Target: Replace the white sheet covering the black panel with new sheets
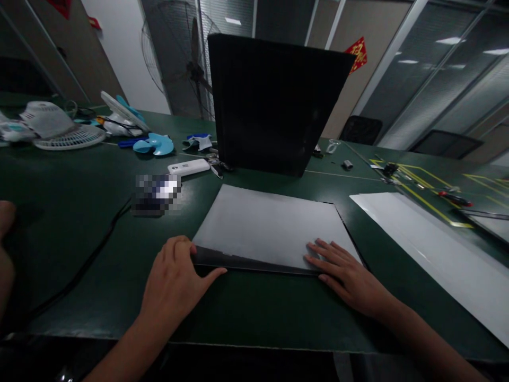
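A white sheet [266, 225] lies flat on a dark board on the green table [79, 212]. My left hand [175, 281] rests at the near left corner, fingers curled over the board's front edge and thumb stretched along it. My right hand [344, 273] lies flat on the near right corner, fingers spread on the sheet. Behind the sheet a black board [274, 101] stands upright.
A second white sheet [437, 254] lies to the right. Fan parts [67, 132], blue blades [155, 144] and a white bar-shaped device [188, 167] sit at the back left. A black cable [91, 254] runs across the left. Small tools [455, 199] lie on yellow-taped markings at right. Another person's hand [6, 239] is at the left edge.
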The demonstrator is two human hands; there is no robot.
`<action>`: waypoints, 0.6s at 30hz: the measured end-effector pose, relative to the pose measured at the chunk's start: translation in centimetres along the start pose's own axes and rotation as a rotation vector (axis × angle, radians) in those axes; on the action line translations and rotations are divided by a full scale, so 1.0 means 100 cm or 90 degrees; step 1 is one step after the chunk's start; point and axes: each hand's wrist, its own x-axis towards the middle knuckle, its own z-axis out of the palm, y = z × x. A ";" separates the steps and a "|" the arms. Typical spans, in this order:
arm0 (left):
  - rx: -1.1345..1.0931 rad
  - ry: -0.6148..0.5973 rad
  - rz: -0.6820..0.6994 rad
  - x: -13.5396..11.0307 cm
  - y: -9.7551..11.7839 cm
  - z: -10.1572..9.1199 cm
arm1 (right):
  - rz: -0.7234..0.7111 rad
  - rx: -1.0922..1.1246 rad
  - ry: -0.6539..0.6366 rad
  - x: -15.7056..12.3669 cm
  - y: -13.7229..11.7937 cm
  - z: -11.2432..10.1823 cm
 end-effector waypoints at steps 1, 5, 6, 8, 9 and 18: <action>-0.003 0.038 0.008 0.000 -0.001 0.001 | -0.003 0.001 -0.006 -0.002 0.002 -0.001; -0.019 0.005 0.101 0.003 -0.002 0.005 | -0.009 0.009 -0.013 -0.008 0.007 -0.001; -0.024 -0.040 0.118 0.004 -0.003 0.006 | -0.013 0.007 -0.014 -0.009 0.008 -0.001; -0.041 -0.122 0.130 0.007 -0.006 0.009 | -0.012 -0.011 -0.001 -0.014 0.012 0.003; -0.050 -0.149 0.125 0.008 -0.007 0.010 | 0.008 -0.027 0.018 -0.018 0.014 0.006; -0.072 -0.135 0.092 0.006 -0.012 0.016 | 0.430 -0.120 0.080 -0.034 0.009 0.032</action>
